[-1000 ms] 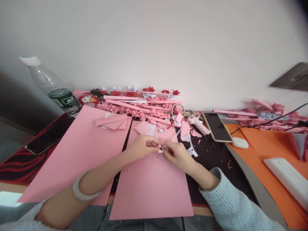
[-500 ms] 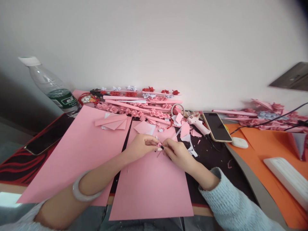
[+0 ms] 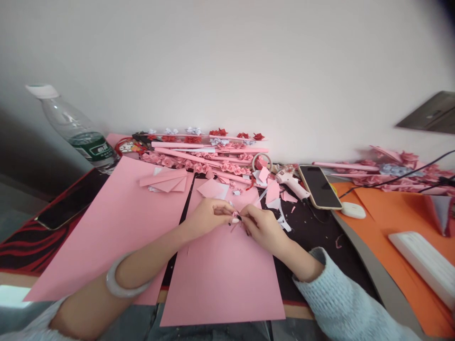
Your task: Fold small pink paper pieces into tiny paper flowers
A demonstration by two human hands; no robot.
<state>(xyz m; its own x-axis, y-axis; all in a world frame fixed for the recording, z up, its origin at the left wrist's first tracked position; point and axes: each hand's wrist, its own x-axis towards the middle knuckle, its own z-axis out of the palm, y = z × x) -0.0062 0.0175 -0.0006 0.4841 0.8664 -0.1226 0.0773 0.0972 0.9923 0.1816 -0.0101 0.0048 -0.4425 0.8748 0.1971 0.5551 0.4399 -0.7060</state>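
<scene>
1. Both hands meet over the middle of the worktop: left hand (image 3: 208, 216) and right hand (image 3: 261, 225) each pinch a tiny pink paper flower (image 3: 235, 216) between fingertips, likely so the little folds stay tight.
2. They work right above a pink paper sheet (image 3: 222, 279), which probably catches scraps.
3. Finished paper roses and rolled stems (image 3: 206, 154) are piled far back by the wall, out of the way.
4. A glue gun (image 3: 291, 182) and phone (image 3: 320, 186) sit far right, a water bottle (image 3: 76, 130) far left.
</scene>
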